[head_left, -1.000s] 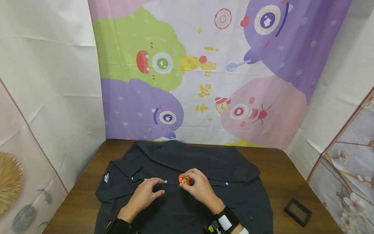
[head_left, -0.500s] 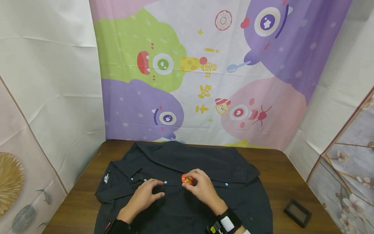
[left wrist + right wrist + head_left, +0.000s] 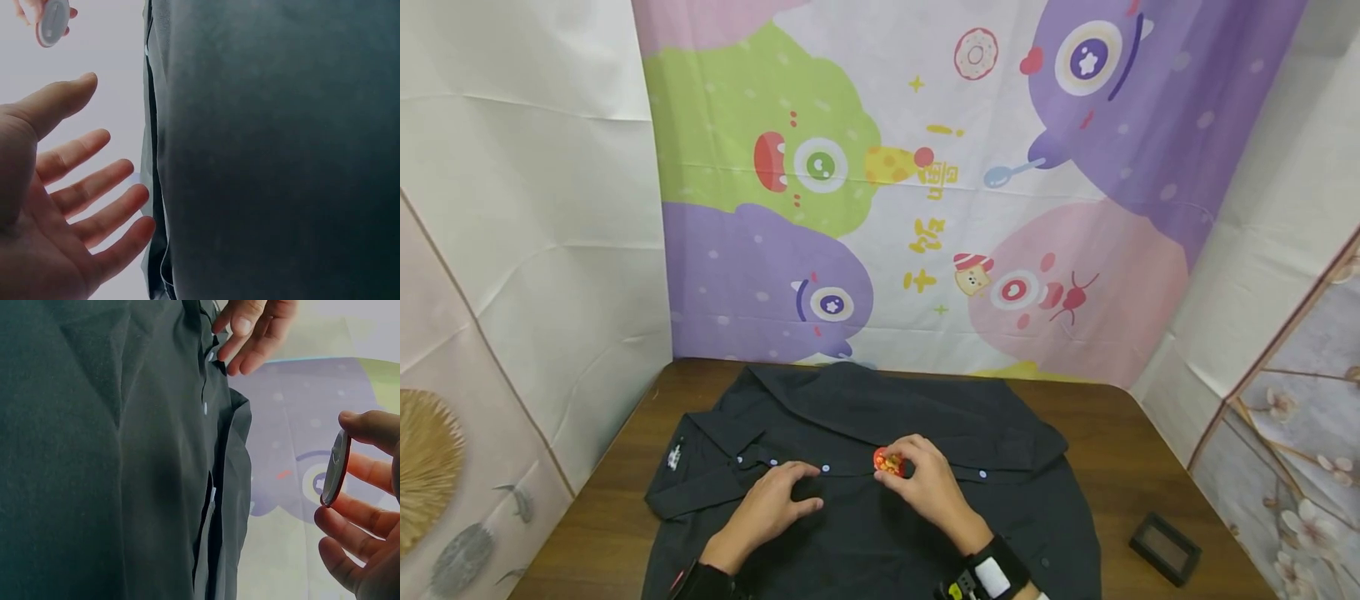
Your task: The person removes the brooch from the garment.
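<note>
Slightly rightward from its earlier spot, the right hand (image 3: 931,482) has moved, pinching a round red badge (image 3: 889,463) between thumb and fingers. That badge is held clear of the dark shirt (image 3: 880,404). Relaxed and holding nothing, the left hand (image 3: 772,502) hovers near a pale button (image 3: 826,468). Beneath the shirt lies a wooden table (image 3: 1112,454).

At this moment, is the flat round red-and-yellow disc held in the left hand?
No, the right hand pinches the flat round disc, while the left hand holds nothing.
</note>
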A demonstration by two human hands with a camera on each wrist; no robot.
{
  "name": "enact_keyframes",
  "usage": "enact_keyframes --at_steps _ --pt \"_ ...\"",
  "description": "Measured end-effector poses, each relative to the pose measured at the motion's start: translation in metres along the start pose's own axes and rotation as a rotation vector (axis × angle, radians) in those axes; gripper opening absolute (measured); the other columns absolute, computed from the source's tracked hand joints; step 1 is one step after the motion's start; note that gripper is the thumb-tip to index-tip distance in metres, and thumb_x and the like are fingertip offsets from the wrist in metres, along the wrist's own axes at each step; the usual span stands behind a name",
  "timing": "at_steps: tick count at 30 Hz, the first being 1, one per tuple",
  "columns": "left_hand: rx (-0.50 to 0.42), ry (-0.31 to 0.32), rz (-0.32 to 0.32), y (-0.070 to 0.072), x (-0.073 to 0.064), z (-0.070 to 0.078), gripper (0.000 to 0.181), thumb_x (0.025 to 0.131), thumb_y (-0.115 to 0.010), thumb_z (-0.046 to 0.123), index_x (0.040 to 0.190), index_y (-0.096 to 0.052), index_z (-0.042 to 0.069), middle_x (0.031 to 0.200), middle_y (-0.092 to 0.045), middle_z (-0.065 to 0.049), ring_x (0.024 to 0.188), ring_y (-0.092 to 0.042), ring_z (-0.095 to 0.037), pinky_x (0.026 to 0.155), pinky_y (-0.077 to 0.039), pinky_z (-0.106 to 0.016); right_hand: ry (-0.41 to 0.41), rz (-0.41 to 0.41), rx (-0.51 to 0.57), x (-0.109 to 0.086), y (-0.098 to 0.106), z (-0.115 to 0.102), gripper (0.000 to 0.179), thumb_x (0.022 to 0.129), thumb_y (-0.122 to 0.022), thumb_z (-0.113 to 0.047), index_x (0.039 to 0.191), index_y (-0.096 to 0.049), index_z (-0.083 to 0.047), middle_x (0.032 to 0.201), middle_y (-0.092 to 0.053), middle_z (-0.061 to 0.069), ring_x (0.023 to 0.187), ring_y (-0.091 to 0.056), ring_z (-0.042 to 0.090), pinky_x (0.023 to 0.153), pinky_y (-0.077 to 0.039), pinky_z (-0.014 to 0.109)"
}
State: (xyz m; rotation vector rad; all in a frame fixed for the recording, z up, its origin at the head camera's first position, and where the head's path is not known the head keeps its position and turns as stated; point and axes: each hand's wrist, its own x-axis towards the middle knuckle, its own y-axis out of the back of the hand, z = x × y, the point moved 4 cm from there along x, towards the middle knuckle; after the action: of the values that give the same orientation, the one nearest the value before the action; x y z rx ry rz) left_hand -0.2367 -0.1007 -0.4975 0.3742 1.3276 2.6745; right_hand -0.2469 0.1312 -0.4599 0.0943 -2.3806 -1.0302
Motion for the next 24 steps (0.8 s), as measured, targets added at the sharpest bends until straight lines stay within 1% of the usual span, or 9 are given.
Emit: enact_keyframes --at_steps 10,18,24 --pt "0.028 0.019 -0.024 0.000 -0.001 -0.002 0.038 0.077 -0.081 0.025 0.110 -0.069 0.011 0.116 -0.067 -0.008 0.112 -0.060 -0.032 0.097 -0.045 -0.054 -0.008 0.028 0.004 0.002 0.007 -0.001 0.023 0.074 -0.085 -0.024 0.094 -0.074 -0.017 0.095 -0.065 -0.006 0.087 -0.060 0.012 0.074 -0.052 0.027" --pt "0.034 0.040 -0.056 -0.001 -0.002 -0.004 0.040 0.077 -0.081 0.025 0.112 -0.068 0.011 0.117 -0.067 -0.008 0.114 -0.059 -0.033 0.098 -0.044 -0.054 -0.020 0.029 -0.014 0.001 0.009 0.001 0.024 0.073 -0.086 -0.024 0.093 -0.074 -0.016 0.094 -0.065 -0.006 0.088 -0.059 0.011 0.074 -0.051 0.026" --pt "0.039 0.045 -0.084 -0.002 -0.002 -0.005 0.040 0.076 -0.082 0.024 0.111 -0.068 0.010 0.116 -0.067 -0.008 0.113 -0.059 -0.033 0.098 -0.044 -0.054 -0.033 0.029 -0.001 -0.001 0.012 0.002 0.024 0.072 -0.086 -0.023 0.092 -0.074 -0.017 0.094 -0.065 -0.007 0.088 -0.059 0.012 0.075 -0.051 0.027"
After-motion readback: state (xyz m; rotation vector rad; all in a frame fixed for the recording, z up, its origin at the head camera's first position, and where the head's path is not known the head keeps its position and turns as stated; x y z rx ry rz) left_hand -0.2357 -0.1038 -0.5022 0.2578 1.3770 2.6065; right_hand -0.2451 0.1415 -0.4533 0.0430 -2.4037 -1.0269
